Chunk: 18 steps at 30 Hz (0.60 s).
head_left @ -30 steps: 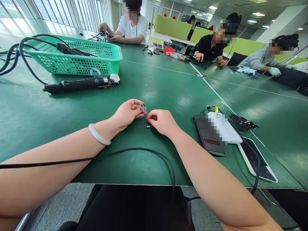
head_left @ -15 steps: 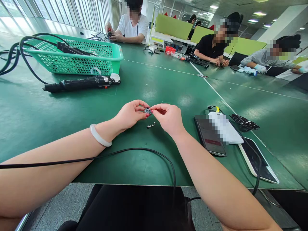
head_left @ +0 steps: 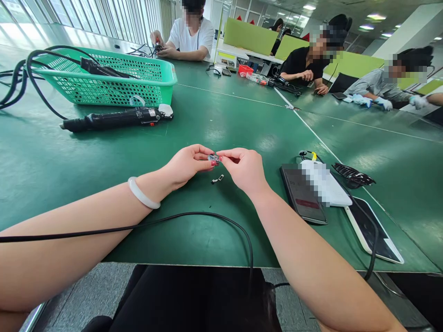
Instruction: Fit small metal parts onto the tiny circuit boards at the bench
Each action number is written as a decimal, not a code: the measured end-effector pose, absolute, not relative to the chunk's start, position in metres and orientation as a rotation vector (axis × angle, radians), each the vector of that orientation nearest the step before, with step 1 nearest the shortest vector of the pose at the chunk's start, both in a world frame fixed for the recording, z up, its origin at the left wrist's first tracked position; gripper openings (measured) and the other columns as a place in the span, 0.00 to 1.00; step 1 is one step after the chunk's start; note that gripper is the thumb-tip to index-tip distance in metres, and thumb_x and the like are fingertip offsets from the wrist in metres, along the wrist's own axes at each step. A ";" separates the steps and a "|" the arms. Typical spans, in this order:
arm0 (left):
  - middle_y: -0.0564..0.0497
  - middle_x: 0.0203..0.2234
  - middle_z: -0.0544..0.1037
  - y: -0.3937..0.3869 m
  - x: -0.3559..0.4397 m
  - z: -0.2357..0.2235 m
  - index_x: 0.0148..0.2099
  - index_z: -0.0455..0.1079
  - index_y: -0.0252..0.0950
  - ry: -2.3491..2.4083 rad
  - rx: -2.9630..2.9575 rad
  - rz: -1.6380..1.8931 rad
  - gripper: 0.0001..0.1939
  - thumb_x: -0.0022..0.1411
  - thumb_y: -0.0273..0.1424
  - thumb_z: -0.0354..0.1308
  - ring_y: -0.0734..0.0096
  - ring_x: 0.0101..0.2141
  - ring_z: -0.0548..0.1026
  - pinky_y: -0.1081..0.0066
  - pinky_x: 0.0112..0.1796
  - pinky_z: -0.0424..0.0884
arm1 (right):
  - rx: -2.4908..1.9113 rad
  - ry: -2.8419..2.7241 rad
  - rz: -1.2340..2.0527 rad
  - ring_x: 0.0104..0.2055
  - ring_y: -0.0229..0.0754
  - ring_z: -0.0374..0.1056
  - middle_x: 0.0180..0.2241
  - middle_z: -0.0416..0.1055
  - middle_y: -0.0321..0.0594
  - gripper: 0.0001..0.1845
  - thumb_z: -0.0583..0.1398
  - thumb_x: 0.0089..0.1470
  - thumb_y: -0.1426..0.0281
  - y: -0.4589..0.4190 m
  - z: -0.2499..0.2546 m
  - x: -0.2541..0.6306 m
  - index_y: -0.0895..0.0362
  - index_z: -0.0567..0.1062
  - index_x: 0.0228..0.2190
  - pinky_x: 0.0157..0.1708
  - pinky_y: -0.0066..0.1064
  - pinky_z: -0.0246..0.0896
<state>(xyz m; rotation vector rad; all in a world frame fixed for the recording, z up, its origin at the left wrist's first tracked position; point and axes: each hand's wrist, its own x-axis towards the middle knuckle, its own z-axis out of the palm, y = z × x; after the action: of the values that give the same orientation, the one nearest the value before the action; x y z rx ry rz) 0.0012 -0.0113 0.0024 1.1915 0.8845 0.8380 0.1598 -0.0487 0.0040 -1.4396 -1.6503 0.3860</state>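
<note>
My left hand [head_left: 187,165] and my right hand [head_left: 244,168] meet above the green table [head_left: 104,152]. Between their fingertips they pinch a small dark electronic part [head_left: 213,158]. Just below the hands, a tiny metal piece [head_left: 218,179] lies on the table surface. A white bangle [head_left: 141,193] circles my left wrist.
A black electric screwdriver [head_left: 114,119] lies in front of a green mesh basket [head_left: 104,78] with black cables. Two phones [head_left: 302,193] and a white device lie to the right. A black cable [head_left: 194,216] loops across the near edge. Other people work at the far side.
My right hand lifted off the table and came to the small part in my left hand; both now pinch it. The tiny metal piece stayed on the table.
</note>
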 end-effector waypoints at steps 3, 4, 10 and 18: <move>0.47 0.33 0.78 -0.009 0.000 0.002 0.38 0.69 0.30 0.860 1.024 0.827 0.07 0.54 0.19 0.60 0.74 0.35 0.77 0.68 0.46 0.71 | -1.458 -1.613 0.384 0.36 0.41 0.73 0.34 0.78 0.38 0.10 0.58 0.51 0.72 -0.046 0.003 0.165 0.54 0.81 0.33 0.40 0.36 0.67; 0.46 0.33 0.78 -0.008 0.000 0.001 0.37 0.69 0.30 0.845 0.979 0.830 0.06 0.55 0.19 0.59 0.74 0.36 0.78 0.70 0.46 0.71 | -1.465 -1.606 0.386 0.36 0.40 0.73 0.33 0.78 0.38 0.10 0.58 0.51 0.72 -0.045 0.003 0.167 0.54 0.81 0.33 0.40 0.36 0.66; 0.45 0.34 0.76 -0.003 -0.002 -0.002 0.33 0.71 0.28 0.809 0.855 0.888 0.04 0.56 0.18 0.57 0.70 0.39 0.78 0.73 0.46 0.73 | -1.602 -1.789 0.556 0.28 0.37 0.68 0.26 0.76 0.36 0.06 0.63 0.46 0.70 -0.045 0.004 0.176 0.53 0.81 0.29 0.32 0.32 0.63; 0.45 0.33 0.77 -0.005 -0.001 -0.002 0.36 0.69 0.29 0.847 0.859 0.881 0.06 0.56 0.16 0.56 0.71 0.36 0.78 0.70 0.47 0.72 | -1.580 -2.214 0.502 0.29 0.35 0.63 0.28 0.70 0.35 0.07 0.62 0.47 0.75 -0.046 -0.003 0.166 0.54 0.78 0.22 0.30 0.30 0.56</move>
<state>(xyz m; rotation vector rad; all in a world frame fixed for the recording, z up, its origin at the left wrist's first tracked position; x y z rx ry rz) -0.0009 -0.0051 -0.0017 0.8590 0.8472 0.8808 0.1657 -0.0459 -0.0026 -1.5803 -2.2138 0.5021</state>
